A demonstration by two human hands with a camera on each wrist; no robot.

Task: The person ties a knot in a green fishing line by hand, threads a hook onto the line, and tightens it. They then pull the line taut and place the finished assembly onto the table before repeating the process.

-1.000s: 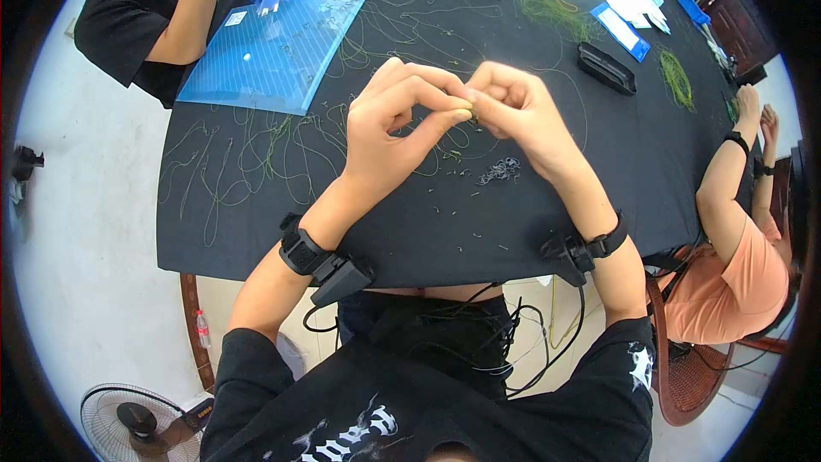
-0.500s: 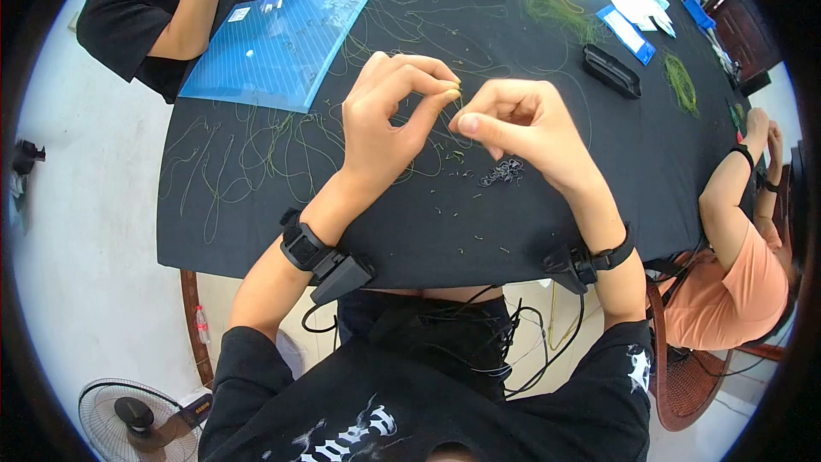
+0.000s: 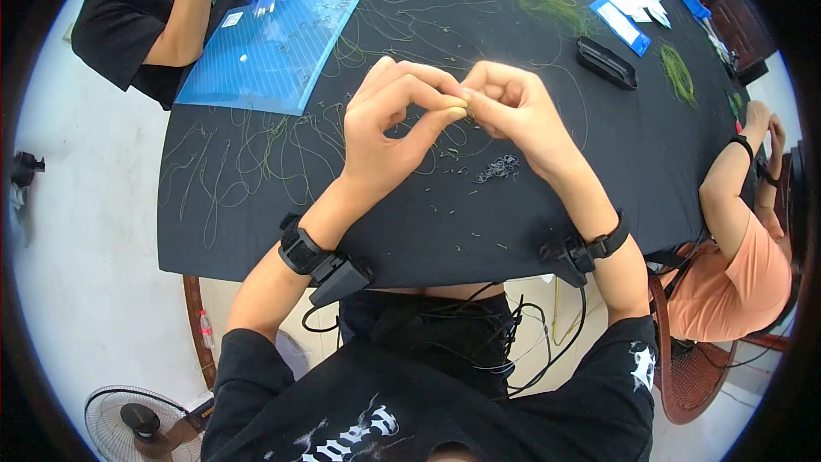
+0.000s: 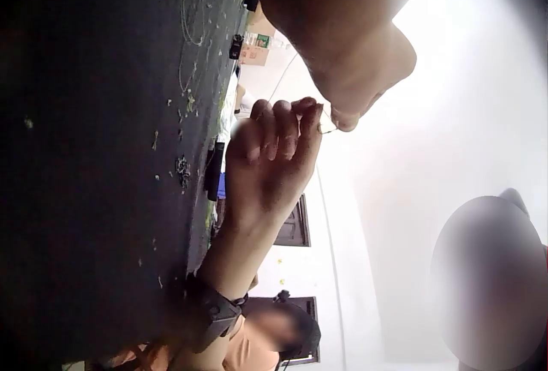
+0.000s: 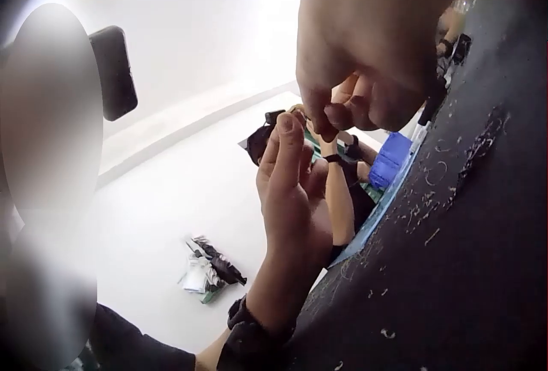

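Observation:
In the head view my left hand [image 3: 383,127] and right hand [image 3: 522,120] meet fingertip to fingertip above the black-covered table [image 3: 256,239]. The left thumb and index finger pinch a thin line, mostly hidden by the fingers. The right thumb and index finger also pinch at it, the other right fingers curled in. A short stretch of the thin line [image 4: 328,129] shows between the fingertips in the left wrist view. Below the hands lies a small pile of dark, curled bits [image 3: 498,168] like fish hooks, with loose scraps scattered about.
Loose green strands [image 3: 214,180] spread over the table's left side. A blue clear folder [image 3: 265,56] lies at the back left, and a black open case [image 3: 605,62] and green line bundles [image 3: 677,75] at the right. Two other people sit at the table.
Half a second ago the hands were slightly apart with the line stretched between them. Now the right hand has come back up and left, so its fingertips meet the left's again.

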